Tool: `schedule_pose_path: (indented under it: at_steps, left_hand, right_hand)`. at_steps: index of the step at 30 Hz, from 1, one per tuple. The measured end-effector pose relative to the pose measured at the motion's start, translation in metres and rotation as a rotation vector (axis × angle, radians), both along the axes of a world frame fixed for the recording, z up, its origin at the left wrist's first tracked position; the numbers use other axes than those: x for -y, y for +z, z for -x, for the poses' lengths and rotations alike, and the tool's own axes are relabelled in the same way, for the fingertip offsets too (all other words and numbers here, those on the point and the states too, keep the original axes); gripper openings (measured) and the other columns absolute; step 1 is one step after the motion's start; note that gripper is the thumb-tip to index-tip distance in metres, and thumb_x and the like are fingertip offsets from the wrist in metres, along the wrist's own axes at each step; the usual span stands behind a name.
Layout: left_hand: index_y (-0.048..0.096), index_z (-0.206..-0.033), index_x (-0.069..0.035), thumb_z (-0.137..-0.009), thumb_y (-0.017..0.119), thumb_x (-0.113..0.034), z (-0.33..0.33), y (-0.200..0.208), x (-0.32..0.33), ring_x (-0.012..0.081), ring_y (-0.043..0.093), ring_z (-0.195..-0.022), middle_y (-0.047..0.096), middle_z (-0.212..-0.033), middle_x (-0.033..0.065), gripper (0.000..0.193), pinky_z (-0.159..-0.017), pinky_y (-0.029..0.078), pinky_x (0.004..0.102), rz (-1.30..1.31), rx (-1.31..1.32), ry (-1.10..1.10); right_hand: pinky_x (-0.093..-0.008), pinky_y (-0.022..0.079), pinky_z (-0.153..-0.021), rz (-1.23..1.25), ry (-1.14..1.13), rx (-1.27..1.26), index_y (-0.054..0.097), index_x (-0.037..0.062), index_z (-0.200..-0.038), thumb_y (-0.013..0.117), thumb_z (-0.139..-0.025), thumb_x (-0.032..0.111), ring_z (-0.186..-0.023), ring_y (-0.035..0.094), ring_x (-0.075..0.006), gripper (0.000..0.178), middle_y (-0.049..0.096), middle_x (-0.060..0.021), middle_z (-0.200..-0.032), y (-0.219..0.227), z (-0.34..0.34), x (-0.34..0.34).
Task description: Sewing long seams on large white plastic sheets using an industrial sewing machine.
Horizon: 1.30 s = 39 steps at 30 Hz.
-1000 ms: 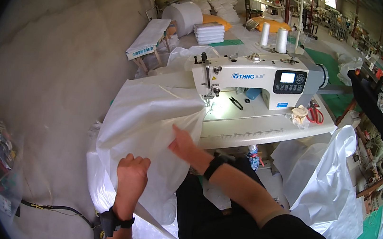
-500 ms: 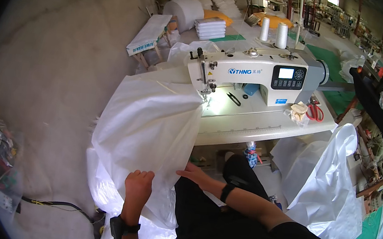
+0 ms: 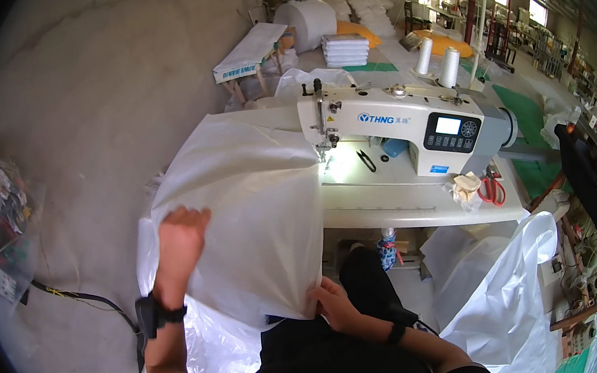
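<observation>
A large white plastic sheet hangs from the sewing machine down over my lap. Its far end lies by the lit needle area. My left hand is closed on the left part of the sheet, fingertips curled out of sight. At the sheet's lower right corner, my right hand pinches the edge between thumb and fingers. Between the two hands the sheet spreads fairly flat, with soft creases. Small black thread snips lie on the machine bed.
Red-handled scissors and a crumpled cloth rest at the machine's right end. Two white thread cones stand behind it. More white sheeting drapes at the right. A black cable crosses the floor at the left.
My left hand has moved up and left across the sheet. My right hand has shifted right and down with the sheet's edge, and the sheet is spread wider.
</observation>
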State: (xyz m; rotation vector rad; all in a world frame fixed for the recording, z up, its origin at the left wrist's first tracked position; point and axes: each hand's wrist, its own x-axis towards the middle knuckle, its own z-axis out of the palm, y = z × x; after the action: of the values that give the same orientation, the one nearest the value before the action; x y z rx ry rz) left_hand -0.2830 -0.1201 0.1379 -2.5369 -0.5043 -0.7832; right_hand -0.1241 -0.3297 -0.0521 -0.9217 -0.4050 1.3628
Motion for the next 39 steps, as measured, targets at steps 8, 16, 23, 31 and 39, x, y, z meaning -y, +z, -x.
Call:
schedule_pose_path:
  at_steps: [8, 16, 23, 31, 39]
  left_hand:
    - [0.057, -0.091, -0.006, -0.090, 0.051, -0.016, -0.006, -0.111, 0.084, 0.0361, 0.061, -0.064, 0.060, -0.064, 0.0171, 0.012, -0.052, 0.046, 0.0415, 0.796, -0.274, -0.100]
    - [0.061, -0.092, -0.004, -0.089, 0.053, -0.019, 0.004, -0.127, 0.067, 0.0129, 0.055, -0.064, 0.055, -0.066, 0.0021, 0.017, -0.055, 0.042, 0.0278, 1.600, 0.033, -0.094]
    - [0.062, -0.093, -0.002, -0.088, 0.056, -0.021, -0.026, -0.122, 0.092, 0.0029, 0.044, -0.064, 0.052, -0.071, -0.0034, 0.020, -0.058, 0.038, 0.0199, 1.760, 0.156, 0.063]
    - [0.058, -0.083, -0.006, -0.087, 0.059, -0.016, -0.030, -0.135, 0.094, 0.0020, 0.045, -0.063, 0.050, -0.071, -0.0067, 0.011, -0.054, 0.036, 0.0209, 1.986, 0.420, -0.095]
    - [0.055, -0.080, -0.006, -0.089, 0.058, -0.015, -0.053, -0.129, 0.127, 0.0002, 0.043, -0.065, 0.050, -0.069, -0.0070, 0.013, -0.054, 0.034, 0.0204, 1.973, 0.226, -0.035]
  right_hand:
    - [-0.0319, 0.047, -0.079, -0.034, 0.444, 0.609, 0.063, -0.0016, -0.103, 0.067, -0.081, 0.028, -0.087, 0.061, -0.0185, 0.037, 0.065, -0.0111, -0.091, -0.025, 0.034, -0.015]
    - [-0.0326, 0.049, -0.077, -0.576, 1.357, 1.127, 0.061, -0.0046, -0.103, 0.061, -0.085, 0.027, -0.085, 0.062, -0.0215, 0.037, 0.065, -0.0130, -0.095, 0.047, 0.086, -0.023]
    - [-0.0337, 0.051, -0.077, -0.767, 1.383, 1.118, 0.060, -0.0031, -0.107, 0.055, -0.088, 0.023, -0.083, 0.064, -0.0238, 0.032, 0.066, -0.0131, -0.096, 0.024, 0.082, -0.025]
    - [-0.0323, 0.057, -0.069, 0.044, 0.635, 0.422, 0.057, -0.0015, -0.111, 0.049, -0.089, 0.011, -0.078, 0.067, -0.0229, 0.027, 0.066, -0.0159, -0.090, -0.002, -0.059, -0.032]
    - [-0.0392, 0.053, -0.063, 0.298, -0.365, 1.458, 0.052, -0.0030, -0.100, 0.054, -0.087, 0.022, -0.073, 0.067, -0.0280, 0.028, 0.066, -0.0185, -0.080, 0.039, -0.150, -0.130]
